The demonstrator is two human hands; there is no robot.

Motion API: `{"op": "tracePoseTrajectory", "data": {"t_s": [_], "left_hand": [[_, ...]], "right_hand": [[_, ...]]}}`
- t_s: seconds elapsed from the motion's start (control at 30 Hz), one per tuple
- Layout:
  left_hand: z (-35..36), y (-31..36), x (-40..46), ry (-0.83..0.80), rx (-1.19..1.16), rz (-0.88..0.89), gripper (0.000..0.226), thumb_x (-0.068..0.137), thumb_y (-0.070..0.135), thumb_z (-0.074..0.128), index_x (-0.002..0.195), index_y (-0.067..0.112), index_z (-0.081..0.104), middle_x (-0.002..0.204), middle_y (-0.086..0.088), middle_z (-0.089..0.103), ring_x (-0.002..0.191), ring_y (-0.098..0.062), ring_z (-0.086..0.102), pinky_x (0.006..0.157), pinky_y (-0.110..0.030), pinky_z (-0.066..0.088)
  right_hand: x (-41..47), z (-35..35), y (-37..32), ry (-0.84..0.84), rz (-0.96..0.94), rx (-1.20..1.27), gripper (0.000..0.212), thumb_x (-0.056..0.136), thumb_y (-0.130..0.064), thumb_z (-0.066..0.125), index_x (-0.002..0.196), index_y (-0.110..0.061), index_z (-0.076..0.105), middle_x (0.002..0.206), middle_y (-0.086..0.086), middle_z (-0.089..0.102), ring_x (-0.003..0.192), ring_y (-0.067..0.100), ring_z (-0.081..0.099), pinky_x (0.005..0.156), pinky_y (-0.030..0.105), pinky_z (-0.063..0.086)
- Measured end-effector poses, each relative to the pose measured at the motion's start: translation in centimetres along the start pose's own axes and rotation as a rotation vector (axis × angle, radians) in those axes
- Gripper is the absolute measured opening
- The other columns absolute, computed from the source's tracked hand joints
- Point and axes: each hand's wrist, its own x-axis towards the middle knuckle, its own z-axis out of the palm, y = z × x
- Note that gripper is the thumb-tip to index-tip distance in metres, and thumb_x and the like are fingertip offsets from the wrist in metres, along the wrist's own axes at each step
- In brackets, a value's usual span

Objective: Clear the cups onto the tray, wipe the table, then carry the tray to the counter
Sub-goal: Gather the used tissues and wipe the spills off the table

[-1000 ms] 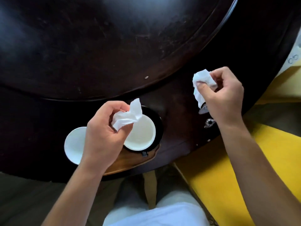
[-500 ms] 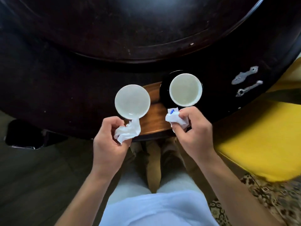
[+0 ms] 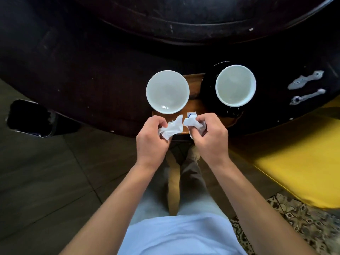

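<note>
A: Where are the cups?
B: Both on the wooden tray at the near edge of the dark round table: a white cup on the left, a second white cup on a black saucer on the right.

A: And the hands?
B: The left hand has its fingers curled round a crumpled white tissue. The right hand pinches another tissue with a blue mark; no readable writing.

A: Anything else?
B: Two silvery inlays on the table, and a yellow cushion to the right.
</note>
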Motion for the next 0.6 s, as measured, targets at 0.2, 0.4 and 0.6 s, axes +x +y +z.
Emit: {"op": "tracePoseTrajectory", "data": {"t_s": [0.2, 0.4, 0.6], "left_hand": [[1.8, 0.2, -0.2, 0.071, 0.001, -0.097, 0.029, 0.082, 0.006, 0.084, 0.107, 0.008, 0.071, 0.105, -0.003, 0.064, 0.087, -0.010, 0.062, 0.075, -0.037, 0.060], [1.0, 1.3, -1.1, 0.034, -0.140, -0.091, 0.050, 0.083, 0.006, 0.084, 0.129, 0.009, 0.064, 0.123, -0.006, 0.060, 0.101, 0.006, 0.060, 0.080, -0.008, 0.052], [1.8, 1.0, -1.6, 0.080, -0.143, -0.077, 0.024, 0.088, 0.010, 0.081, 0.111, 0.009, 0.073, 0.121, -0.002, 0.059, 0.101, 0.004, 0.063, 0.082, -0.012, 0.055]], "right_hand": [[0.7, 0.5, 1.1, 0.020, 0.000, -0.033, 0.025, 0.087, -0.022, 0.077, 0.106, -0.007, 0.070, 0.110, 0.005, 0.064, 0.095, 0.002, 0.053, 0.080, 0.002, 0.042], [0.9, 0.0, 2.0, 0.019, 0.013, -0.049, 0.034, 0.089, -0.024, 0.074, 0.118, -0.008, 0.071, 0.118, 0.009, 0.065, 0.104, 0.012, 0.061, 0.086, 0.011, 0.049], [1.0, -0.5, 2.1, 0.017, 0.020, 0.022, 0.036, 0.086, -0.023, 0.078, 0.116, -0.011, 0.061, 0.111, 0.002, 0.065, 0.103, 0.008, 0.059, 0.087, 0.004, 0.042]]}}
